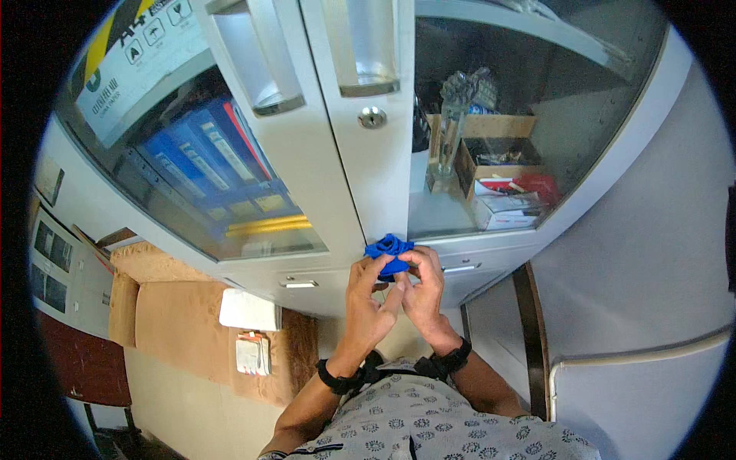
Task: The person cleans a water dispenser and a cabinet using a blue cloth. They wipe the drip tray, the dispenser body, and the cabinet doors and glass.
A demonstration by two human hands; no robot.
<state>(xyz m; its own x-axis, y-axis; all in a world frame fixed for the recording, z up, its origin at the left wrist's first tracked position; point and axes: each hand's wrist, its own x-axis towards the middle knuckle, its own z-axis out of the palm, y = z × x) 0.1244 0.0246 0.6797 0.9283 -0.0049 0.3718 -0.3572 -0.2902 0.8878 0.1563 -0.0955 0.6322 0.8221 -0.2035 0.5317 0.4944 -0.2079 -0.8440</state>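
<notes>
A crumpled piece of blue material (pixel 391 247), cloth-like and gathered into a rosette, is pinched between my two hands in front of the cabinet. My left hand (pixel 371 302) grips its lower left side with thumb and fingers. From the right, my right hand (pixel 422 287) holds the same piece, the thumbs close together just below it. Behind the blue material stands a light metal cabinet with two glazed doors and a round keyhole lock (pixel 372 117). Each hand hides part of the blue material's lower end. Both wrists wear black bands.
Blue binders (pixel 201 155) stand behind the left glass; a glass trophy (pixel 451 132) and an open cardboard box (pixel 500 123) are behind the right. Drawer handles (pixel 299 284) sit below. A brown sofa (pixel 178 322) is at left, a white pipe (pixel 638 355) at right.
</notes>
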